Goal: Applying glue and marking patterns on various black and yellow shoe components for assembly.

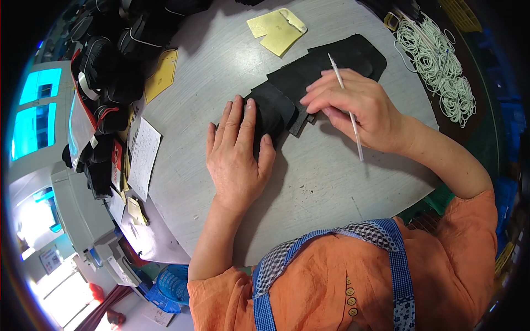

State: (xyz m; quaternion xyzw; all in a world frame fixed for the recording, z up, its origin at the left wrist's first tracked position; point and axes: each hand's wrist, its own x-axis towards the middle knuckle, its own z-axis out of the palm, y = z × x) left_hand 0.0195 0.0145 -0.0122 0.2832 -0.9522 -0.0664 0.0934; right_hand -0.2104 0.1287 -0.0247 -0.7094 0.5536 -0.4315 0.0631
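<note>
A fanned row of overlapping black sheet pieces (pixel 301 69), which look like fabric or leather, runs diagonally over the pale table (pixel 326 193). My left hand (pixel 237 165) lies flat on the near left end of the row, fingers stretched out and thumb apart. At the row's near edge, my right hand (pixel 372 107) has its fingertips at the black pieces. A slim whitish pen (pixel 354 124) is tucked in that hand, its pointed end up and away from the pieces. Whether the right fingertips also pinch a black piece is hard to tell.
Yellow cut templates (pixel 276 32) lie beyond the row. Bundles of black pieces (pixel 102 60) crowd the left edge, near a written paper sheet (pixel 144 157). Coils of pale green cord (pixel 436 69) sit at the right. A blue basket (pixel 174 284) stands lower left.
</note>
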